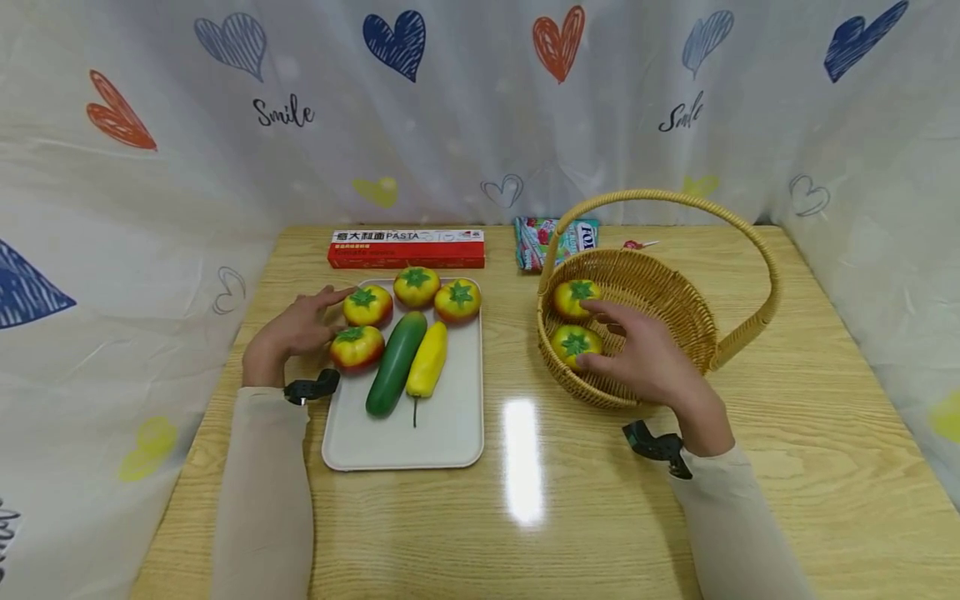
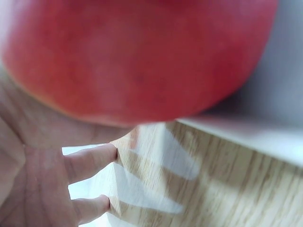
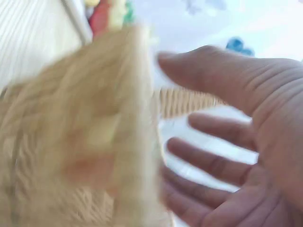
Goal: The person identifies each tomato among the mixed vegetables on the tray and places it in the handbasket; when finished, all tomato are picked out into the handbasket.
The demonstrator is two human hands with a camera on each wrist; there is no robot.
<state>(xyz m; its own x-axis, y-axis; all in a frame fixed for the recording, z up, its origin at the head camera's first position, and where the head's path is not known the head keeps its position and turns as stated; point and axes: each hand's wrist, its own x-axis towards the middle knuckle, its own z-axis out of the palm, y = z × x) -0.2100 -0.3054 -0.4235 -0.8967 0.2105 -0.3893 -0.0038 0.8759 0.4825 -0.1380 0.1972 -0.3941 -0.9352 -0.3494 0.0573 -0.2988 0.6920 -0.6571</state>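
Note:
In the head view my left hand is at the left edge of the white tray, fingers spread beside the two left tomatoes. The front one, a red-and-yellow tomato, fills the top of the left wrist view, close to the thumb. My right hand reaches over the wicker basket, thumb and fingers apart. Near its fingertips lie a back tomato and a front tomato inside the basket. The right wrist view is blurred and shows the fingers loose beyond the basket's rim.
Several tomatoes, a dark green cucumber and a yellow pepper lie on the tray. Behind stand a red pasta box, a candy bag and a lollipop. The basket handle arches up above the basket.

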